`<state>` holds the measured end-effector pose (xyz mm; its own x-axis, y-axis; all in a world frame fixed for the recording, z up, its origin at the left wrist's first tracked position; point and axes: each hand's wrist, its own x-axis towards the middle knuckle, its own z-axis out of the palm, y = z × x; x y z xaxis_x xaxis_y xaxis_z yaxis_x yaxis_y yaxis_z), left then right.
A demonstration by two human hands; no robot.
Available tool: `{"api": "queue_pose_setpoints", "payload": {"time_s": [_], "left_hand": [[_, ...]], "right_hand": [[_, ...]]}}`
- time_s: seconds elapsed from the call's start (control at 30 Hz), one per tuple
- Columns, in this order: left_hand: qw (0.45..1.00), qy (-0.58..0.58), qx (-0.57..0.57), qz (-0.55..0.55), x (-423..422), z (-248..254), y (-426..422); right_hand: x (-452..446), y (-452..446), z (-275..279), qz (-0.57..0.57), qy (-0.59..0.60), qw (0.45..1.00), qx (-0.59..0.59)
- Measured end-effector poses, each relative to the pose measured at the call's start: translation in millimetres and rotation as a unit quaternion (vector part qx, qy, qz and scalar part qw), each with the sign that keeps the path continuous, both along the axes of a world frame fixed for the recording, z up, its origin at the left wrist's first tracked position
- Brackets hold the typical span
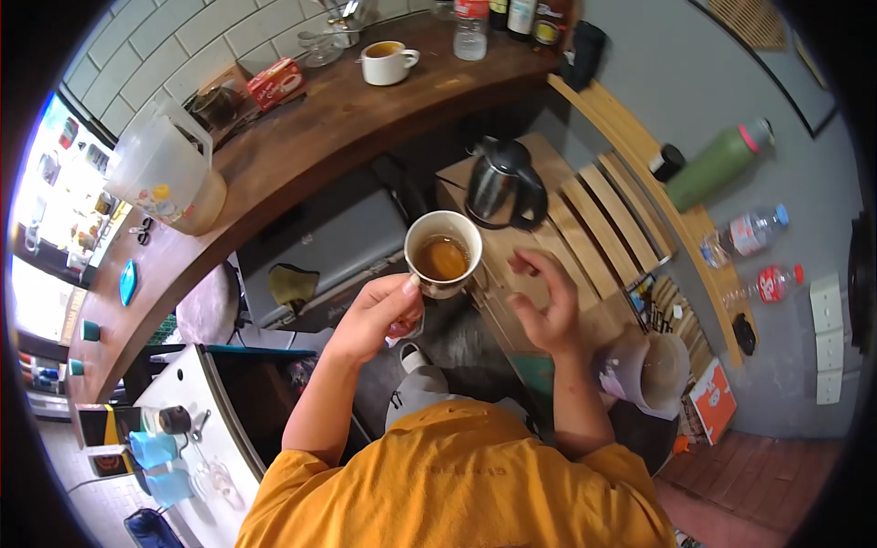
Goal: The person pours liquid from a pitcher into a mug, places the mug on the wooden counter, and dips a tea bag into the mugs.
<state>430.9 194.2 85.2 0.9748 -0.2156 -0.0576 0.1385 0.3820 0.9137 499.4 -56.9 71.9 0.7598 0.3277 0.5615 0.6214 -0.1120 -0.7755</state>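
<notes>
A white mug [413, 245] with some brown liquid in it is held up in front of me. My left hand [379, 315] grips it at its lower left side, with the thumb near the rim. My right hand [548, 306] hovers to the right of the mug, apart from it, its fingers spread and slightly curled. Beyond the mug, a steel and black electric kettle [493, 187] stands on a slatted wooden bench [598, 219]. A second white cup [384, 68] with brown liquid sits on the curved wooden counter [338, 123].
On the counter stand a plastic pitcher [164, 173], a red box [276, 84] and a water bottle [470, 36]. A narrow ledge at right bears a green flask [717, 169] and plastic bottles. A white-topped unit [196, 393] stands at lower left, a bin [662, 374] at lower right.
</notes>
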Motion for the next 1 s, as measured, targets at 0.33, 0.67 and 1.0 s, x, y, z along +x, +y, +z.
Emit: {"api": "queue_pose_setpoints", "payload": {"time_s": [0.33, 0.67, 1.0], "left_hand": [[0.998, -0.048, 0.045, -0.024, 73, 26, 134], [0.987, -0.082, 0.101, 0.089, 144, 22, 196], [0.915, -0.107, 0.264, 0.285, 189, -6, 212]], "right_hand": [[93, 188, 19, 0.177, 0.124, 0.976, -0.024], [182, 270, 32, 0.198, -0.027, 0.979, -0.037], [241, 315, 20, 0.254, -0.01, 0.966, -0.041]]}}
